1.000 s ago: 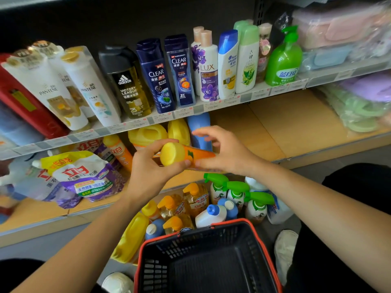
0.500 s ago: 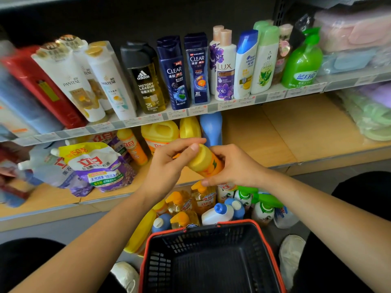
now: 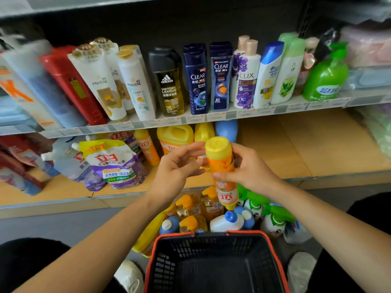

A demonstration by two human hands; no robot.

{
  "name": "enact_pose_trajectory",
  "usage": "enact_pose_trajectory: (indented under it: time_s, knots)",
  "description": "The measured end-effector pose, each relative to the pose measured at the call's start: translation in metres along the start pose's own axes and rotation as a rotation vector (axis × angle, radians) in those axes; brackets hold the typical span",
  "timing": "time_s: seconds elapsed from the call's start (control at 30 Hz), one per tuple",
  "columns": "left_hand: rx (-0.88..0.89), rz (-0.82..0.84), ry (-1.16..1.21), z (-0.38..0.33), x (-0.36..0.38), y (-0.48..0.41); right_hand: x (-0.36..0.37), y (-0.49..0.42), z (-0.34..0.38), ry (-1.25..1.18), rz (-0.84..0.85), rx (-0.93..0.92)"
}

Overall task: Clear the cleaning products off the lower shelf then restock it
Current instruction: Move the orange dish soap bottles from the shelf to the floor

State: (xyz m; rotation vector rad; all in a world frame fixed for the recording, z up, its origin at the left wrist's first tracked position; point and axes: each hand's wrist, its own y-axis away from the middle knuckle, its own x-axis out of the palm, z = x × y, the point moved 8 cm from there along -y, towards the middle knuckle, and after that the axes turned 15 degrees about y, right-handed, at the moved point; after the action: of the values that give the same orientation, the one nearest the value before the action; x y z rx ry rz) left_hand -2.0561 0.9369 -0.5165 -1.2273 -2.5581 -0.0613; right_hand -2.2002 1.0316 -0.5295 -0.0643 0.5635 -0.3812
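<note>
The black basket (image 3: 222, 250) with a red rim sits on the floor at the bottom of the view, and nothing shows inside it. Just beyond its far rim stands a cluster of floor bottles (image 3: 190, 208): amber ones with orange caps, white ones with blue caps and green spray bottles. The lower shelf (image 3: 317, 149) holds a purple and white pouch (image 3: 112, 163) lying tilted on the left, 2 yellow jugs (image 3: 175, 135) and a blue bottle (image 3: 226, 129) at the back; its right part is bare board. The upper shelf (image 3: 232, 115) carries a row of shampoo bottles (image 3: 197, 81). An orange bottle (image 3: 220, 159) with a yellow cap is held upright above the floor cluster, in front of the lower shelf. The right hand (image 3: 251, 168) grips it around the middle. The left hand (image 3: 177, 168) is just beside it, fingers loosely spread toward it; whether they touch cannot be told.
</note>
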Motion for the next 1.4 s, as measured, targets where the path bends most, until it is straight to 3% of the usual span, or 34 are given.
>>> enact_pose_trajectory:
  time_s: [0.1,0.2,0.33,0.6,0.87,1.0,1.1,1.2,1.27,1.4]
  knots:
    - [-0.098,-0.070,-0.224,0.019,-0.020,0.005,-0.003,-0.005,0.005,-0.051,-0.061,0.003]
    - [-0.345,0.027,-0.490,0.053,-0.040,0.014,-0.003,-0.012,0.005,-0.187,-0.131,0.024]
    - [-0.553,0.207,-0.420,0.081,-0.049,0.038,0.004,-0.020,-0.003,-0.364,-0.212,0.093]
    - [-0.303,-0.104,-0.106,0.055,-0.102,0.045,0.036,-0.047,-0.041,-0.563,-0.256,0.385]
    - [-0.155,-0.361,0.357,0.032,-0.139,0.041,0.102,-0.055,-0.071,-0.764,-0.092,0.623]
    - [-0.118,-0.400,0.491,0.019,-0.141,0.026,0.136,-0.049,-0.080,-0.591,0.117,0.692]
    - [-0.127,-0.429,0.373,0.012,-0.149,0.017,0.143,-0.049,-0.088,-0.154,0.205,0.669]
    - [-0.145,-0.416,0.180,0.011,-0.153,0.008,0.136,-0.074,-0.073,0.215,0.127,0.382]
    - [-0.161,-0.390,0.100,0.014,-0.149,0.001,0.151,-0.088,-0.052,0.276,0.214,0.181]
    - [-0.183,-0.370,0.048,0.024,-0.149,-0.009,0.168,-0.105,-0.038,0.259,0.206,0.090]
